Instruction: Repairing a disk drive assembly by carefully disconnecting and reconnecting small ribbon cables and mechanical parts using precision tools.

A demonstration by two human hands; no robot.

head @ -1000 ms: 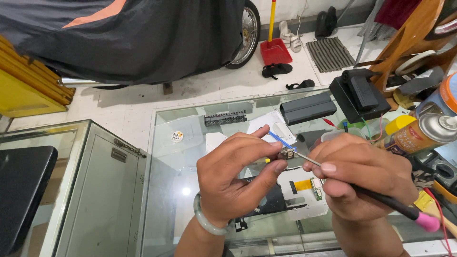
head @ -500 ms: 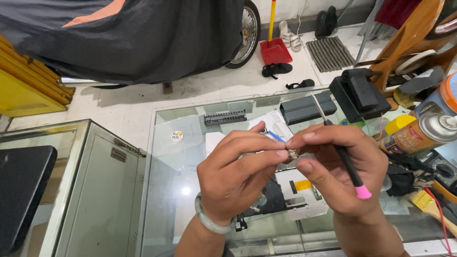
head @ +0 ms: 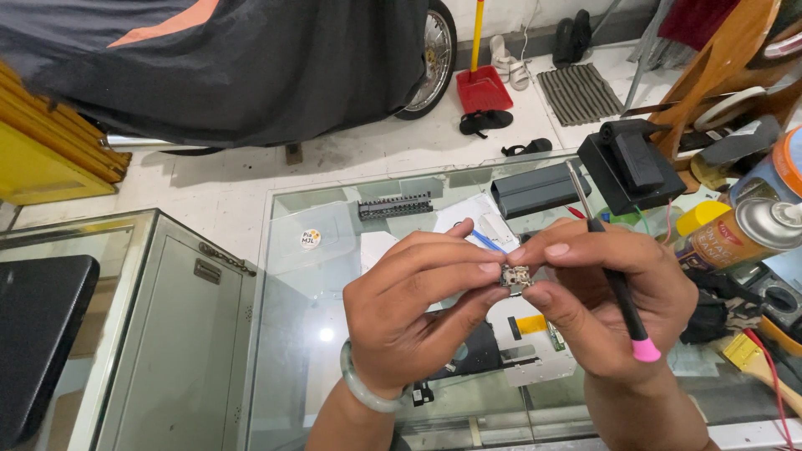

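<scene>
Over a glass counter [head: 292,317], my left hand [head: 409,309] and my right hand [head: 610,301] meet, both pinching a small metal electronic part [head: 516,276] between thumb and fingertips. A thin black tool with a pink end [head: 622,301] is tucked through my right hand, its metal tip pointing up and away. My left wrist wears a pale green bangle [head: 368,391]. Under the hands a flat silver and black device [head: 526,351] with a yellow strip lies on the glass, partly hidden.
A spray can [head: 735,234], a yellow-lidded container and cluttered tools crowd the right side. A black box [head: 626,163] and a dark flat case [head: 535,188] sit at the far edge. A covered motorbike [head: 251,58], red dustpan and sandals are on the floor beyond.
My right hand turned the tool from pointing at the part to upright, tucked in the hand. Its fingers now pinch the part together with my left hand.
</scene>
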